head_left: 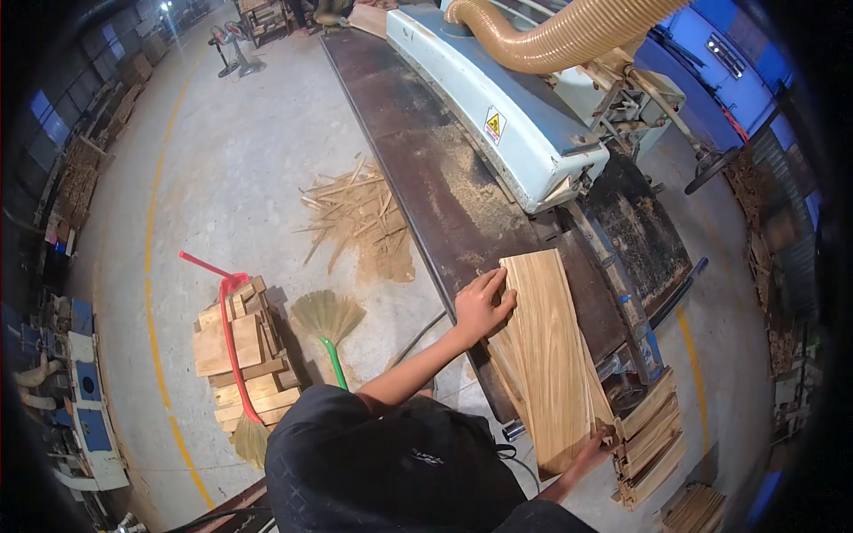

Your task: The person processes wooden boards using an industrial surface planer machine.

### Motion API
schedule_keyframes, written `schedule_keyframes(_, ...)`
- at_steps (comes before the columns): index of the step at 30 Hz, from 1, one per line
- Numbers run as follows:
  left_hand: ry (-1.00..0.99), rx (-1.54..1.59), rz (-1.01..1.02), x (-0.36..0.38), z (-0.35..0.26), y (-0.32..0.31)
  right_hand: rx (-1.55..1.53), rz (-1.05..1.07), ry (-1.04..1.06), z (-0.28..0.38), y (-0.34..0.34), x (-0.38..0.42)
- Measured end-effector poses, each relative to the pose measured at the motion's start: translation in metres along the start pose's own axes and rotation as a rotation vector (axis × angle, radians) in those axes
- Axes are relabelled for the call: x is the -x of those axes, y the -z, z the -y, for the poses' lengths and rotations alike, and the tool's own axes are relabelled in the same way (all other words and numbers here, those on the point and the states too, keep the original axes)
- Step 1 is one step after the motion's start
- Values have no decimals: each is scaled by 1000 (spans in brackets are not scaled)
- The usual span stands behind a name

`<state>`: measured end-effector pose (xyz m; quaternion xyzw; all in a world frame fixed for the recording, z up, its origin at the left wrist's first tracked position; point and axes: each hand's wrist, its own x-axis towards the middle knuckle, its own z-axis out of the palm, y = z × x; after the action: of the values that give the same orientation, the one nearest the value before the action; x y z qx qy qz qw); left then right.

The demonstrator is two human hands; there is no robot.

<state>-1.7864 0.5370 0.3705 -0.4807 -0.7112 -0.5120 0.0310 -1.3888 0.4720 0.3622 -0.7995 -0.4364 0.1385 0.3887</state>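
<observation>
A wide wooden board with dark grain lies at an angle over the near end of the dark machine table, on top of other boards. My left hand rests at the board's far left corner, its fingers bent over the edge. Near the board's close right corner, my right hand curls around the edge. Beyond the board stands the pale blue machine housing, with sawdust beside it on the table.
Stacked wood stands right of the board. On the floor at left are a pile of wood blocks, a red-handled dustpan, a green-handled broom and scattered offcuts. A ribbed hose hangs above.
</observation>
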Motion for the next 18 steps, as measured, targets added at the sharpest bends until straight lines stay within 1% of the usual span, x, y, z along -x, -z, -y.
schedule_keyframes(2,-9,-13,-15,0,0,0,-81,13,12,-4,0,-1)
schedule_keyframes(8,-45,-13,-35,0,0,-1,-135,17,56,-22,-3,-8)
schedule_keyframes(12,-41,-6,-25,0,0,0,-95,14,17,-8,0,-3)
schedule_keyframes(14,-21,-6,-4,1,-2,2,-62,-33,-14,6,0,3)
schedule_keyframes(16,-6,-7,10,-2,-3,1,-71,-18,-21,0,-1,0)
schedule_keyframes(18,-44,-6,-40,-1,-1,-1,-84,0,-26,-12,-4,-4)
